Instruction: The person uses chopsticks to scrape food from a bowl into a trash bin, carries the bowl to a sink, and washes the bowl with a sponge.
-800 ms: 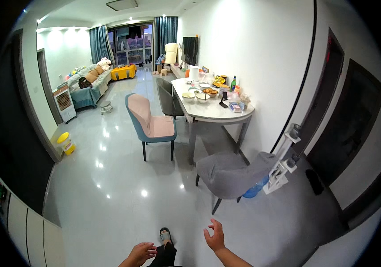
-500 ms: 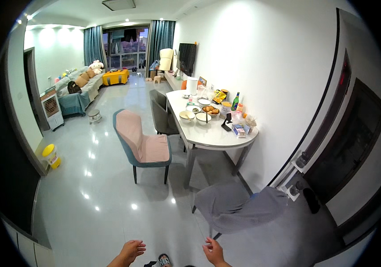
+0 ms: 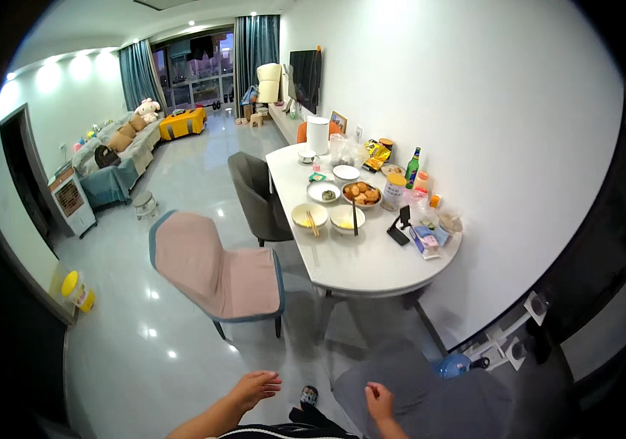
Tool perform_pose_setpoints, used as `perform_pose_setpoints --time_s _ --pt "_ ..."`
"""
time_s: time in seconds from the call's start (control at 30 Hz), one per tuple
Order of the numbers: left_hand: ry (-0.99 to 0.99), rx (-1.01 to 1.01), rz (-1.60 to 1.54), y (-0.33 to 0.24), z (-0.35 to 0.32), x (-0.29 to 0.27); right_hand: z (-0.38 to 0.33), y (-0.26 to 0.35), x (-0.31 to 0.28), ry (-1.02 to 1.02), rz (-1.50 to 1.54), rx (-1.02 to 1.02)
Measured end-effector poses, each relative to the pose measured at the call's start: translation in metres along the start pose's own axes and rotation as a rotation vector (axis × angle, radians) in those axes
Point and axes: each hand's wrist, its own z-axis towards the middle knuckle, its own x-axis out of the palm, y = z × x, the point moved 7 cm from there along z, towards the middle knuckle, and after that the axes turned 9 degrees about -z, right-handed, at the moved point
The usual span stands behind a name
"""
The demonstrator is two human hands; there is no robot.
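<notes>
My left hand [image 3: 258, 388] hangs over the floor at the bottom of the view, fingers stretched out and holding nothing. To its right, my right hand [image 3: 380, 401] is in front of the grey cloth-covered chair [image 3: 430, 391], empty, with its fingers loosely bent. Whether it touches the cover I cannot tell. Ahead stands a white table [image 3: 349, 274]. On it are two bowls, one with chopsticks [image 3: 313, 225] in it, a dish of browned food [image 3: 361, 194], a green bottle [image 3: 412, 168], a yellow-lidded can [image 3: 393, 192] and a black phone stand [image 3: 399, 227].
A pink-covered chair [image 3: 251, 282] stands left of the table, with a dark grey chair [image 3: 269, 212] behind it. By the left wall are a yellow bucket [image 3: 77, 291], an air cooler [image 3: 72, 199] and a stool [image 3: 145, 203]. A blue water bottle [image 3: 454, 365] lies low at the right.
I have come closer to the table, which now looks larger. The pink chair appears nearer too. Both hands have shifted right in the view; neither has taken hold of anything.
</notes>
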Motion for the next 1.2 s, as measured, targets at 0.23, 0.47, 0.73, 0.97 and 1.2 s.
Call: perform_pose_setpoints --time_s 0.23,0.47,0.73,0.97,1.2 --pt "0.033 0.032 0.062 -0.137 0.129 0.028 0.227 0.125 0.067 0.180 0.116 -0.149" --pt "0.151 -0.093 -0.176 -0.255 0.317 0.134 0.424 0.192 0.097 0.042 0.124 -0.113" --pt "0.040 -0.358 -0.237 -0.271 0.437 0.163 0.570 0.165 0.128 -0.075 -0.531 -0.034" --pt "0.106 -0.350 -0.194 -0.299 0.421 0.170 0.630 0.145 0.175 0.062 -0.853 0.114" --pt "0.271 -0.196 -0.002 -0.300 0.402 0.172 0.580 0.160 0.182 0.129 -0.009 0.141"
